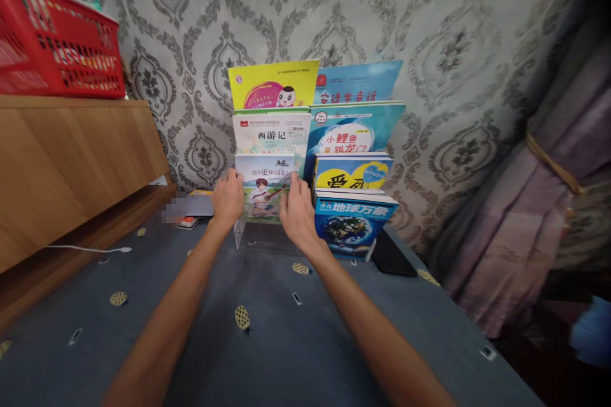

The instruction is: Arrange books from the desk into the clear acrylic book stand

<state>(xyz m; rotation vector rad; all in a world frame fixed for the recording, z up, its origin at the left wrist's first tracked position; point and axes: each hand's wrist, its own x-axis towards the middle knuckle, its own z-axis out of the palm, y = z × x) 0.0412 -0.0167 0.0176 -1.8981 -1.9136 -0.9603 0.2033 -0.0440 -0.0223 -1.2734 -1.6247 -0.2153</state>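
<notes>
My left hand (228, 196) and my right hand (300, 211) grip the two side edges of a book (262, 197) with a guitar player on its cover. That book stands upright in the left column of a clear tiered book rack (272, 240), over its front tier. Behind it rises a white book (272, 127), and a yellow book (272, 82) tops the column. The right column holds a blue globe book (348, 229) in front, then a yellow and black book (353, 173), a teal book (358, 130) and a light blue book (360, 81).
A dark flat object (394, 255) lies right of the rack. On the left, a red basket (81, 44) sits on a wooden cabinet (81, 165), with a white cable (90, 248) below. Small books (199, 205) lie behind my left hand. A tied curtain (520, 235) hangs at right.
</notes>
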